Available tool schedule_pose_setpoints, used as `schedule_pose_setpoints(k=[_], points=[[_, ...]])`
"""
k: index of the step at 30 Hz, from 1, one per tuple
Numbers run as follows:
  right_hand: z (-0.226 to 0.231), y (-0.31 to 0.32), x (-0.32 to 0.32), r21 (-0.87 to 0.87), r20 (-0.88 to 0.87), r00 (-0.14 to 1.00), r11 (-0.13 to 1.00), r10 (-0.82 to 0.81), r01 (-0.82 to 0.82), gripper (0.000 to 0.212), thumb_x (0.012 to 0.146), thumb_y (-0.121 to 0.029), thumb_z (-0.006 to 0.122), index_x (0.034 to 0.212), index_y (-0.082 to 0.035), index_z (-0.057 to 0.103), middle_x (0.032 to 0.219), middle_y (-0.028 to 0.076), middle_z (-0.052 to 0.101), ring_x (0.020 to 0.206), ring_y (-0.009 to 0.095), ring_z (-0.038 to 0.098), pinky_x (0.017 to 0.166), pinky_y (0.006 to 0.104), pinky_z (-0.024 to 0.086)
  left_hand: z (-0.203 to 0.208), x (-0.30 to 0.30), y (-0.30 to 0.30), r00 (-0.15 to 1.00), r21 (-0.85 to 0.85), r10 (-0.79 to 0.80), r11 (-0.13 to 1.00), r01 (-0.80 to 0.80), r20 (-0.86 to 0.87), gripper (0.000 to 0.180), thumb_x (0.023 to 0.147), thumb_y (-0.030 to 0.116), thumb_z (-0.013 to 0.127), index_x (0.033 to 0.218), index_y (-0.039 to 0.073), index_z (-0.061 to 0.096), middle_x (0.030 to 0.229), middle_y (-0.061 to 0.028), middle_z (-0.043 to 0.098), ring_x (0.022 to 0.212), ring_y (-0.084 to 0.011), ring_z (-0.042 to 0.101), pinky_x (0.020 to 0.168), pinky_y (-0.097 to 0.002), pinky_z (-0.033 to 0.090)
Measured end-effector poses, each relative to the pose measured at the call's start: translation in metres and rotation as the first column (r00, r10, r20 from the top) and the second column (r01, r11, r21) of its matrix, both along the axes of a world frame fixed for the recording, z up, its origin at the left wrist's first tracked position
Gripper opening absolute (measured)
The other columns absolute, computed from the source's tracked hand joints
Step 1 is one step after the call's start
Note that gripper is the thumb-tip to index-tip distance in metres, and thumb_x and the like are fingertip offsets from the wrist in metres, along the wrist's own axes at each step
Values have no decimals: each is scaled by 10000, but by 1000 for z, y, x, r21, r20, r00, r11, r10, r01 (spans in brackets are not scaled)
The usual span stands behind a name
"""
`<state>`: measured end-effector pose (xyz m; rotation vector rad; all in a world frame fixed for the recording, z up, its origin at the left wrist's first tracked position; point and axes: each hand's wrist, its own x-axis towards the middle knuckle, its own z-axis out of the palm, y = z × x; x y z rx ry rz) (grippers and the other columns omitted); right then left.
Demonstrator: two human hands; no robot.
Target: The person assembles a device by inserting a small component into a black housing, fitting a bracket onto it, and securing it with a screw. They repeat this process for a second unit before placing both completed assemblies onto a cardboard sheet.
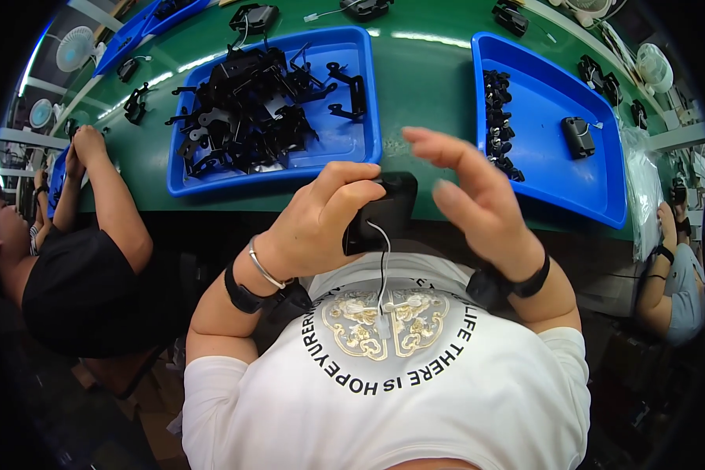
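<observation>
My left hand (313,207) is closed round a black plastic housing (393,210), held at the table's near edge in front of my chest. Out of the housing hangs a thin white cable (385,262) with a small pale connector at its end. My right hand (482,207) is raised to the right of the housing, apart from it, its fingers spread with nothing between them. Beyond my left hand, a blue tray (374,110) carries a heap of black brackets (247,117). The housing's underside is hidden.
A second blue tray (552,90) at the right holds a row of small black parts (497,125) and one black unit (578,138). More black units (254,17) with cables lie along the green table's (427,78) far side. Clear plastic bags (641,188) hang at right. Co-workers sit both sides.
</observation>
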<state>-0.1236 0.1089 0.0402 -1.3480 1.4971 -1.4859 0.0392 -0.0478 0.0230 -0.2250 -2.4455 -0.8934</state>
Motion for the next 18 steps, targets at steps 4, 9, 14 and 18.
schedule_pose_setpoints(k=[4,9,14,18], points=[[-5,-7,-8,257,349,901,898,259,-358,474,867,-149,568,1274,32,408,1237,116,505,1093,150,499,947,282,379,6,-10,-8,964,146,-263,955,257,25,685,530,112,829,1102,29,462,1081,-162,511,925,-320,568,758,-336,494],[-13,-6,-9,272,603,748,810,278,-520,493,854,-115,590,1279,45,399,1186,103,531,1064,144,519,908,263,410,7,-14,-26,843,392,-528,801,452,107,696,541,105,825,1126,33,453,1102,-144,515,954,-299,565,785,-328,482],[-27,1,-1,154,631,756,928,171,-339,503,853,-92,583,1291,50,382,1168,105,543,1059,149,523,904,262,411,9,-16,-30,800,653,-569,683,328,192,710,619,105,794,1222,31,427,1094,-95,536,931,-197,572,771,-289,479],[-41,3,0,-18,612,791,1000,20,-12,510,862,-99,578,1302,49,367,1184,109,530,1076,151,511,914,262,401,-16,-11,-10,950,942,-312,319,104,0,556,801,178,665,1268,11,412,1005,-67,569,830,-127,580,703,-249,478]])
